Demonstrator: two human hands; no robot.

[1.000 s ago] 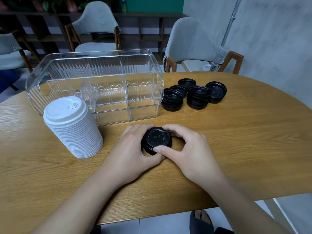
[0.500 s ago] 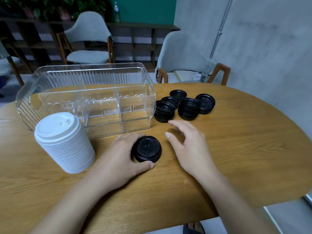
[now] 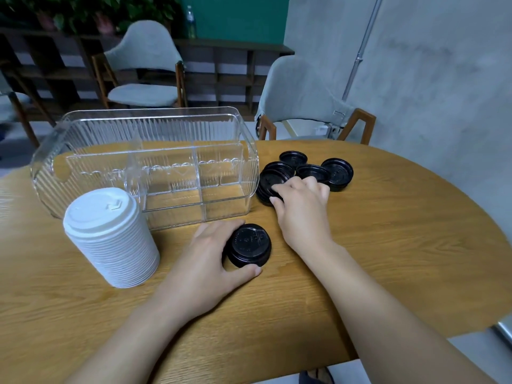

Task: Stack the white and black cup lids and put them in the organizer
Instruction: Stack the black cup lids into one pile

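Head view: left hand cups short stack of round black plastic lids on wooden surface; right hand grips next black lid pile beside clear ribbed organizer. Stacking blacks; next: lift, align on stack.

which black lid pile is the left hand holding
The small black stack nearest the person, in front of the organizer; the left hand curls round it.

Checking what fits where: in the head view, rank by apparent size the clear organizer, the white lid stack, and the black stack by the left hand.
1. clear organizer
2. white lid stack
3. black stack by the left hand
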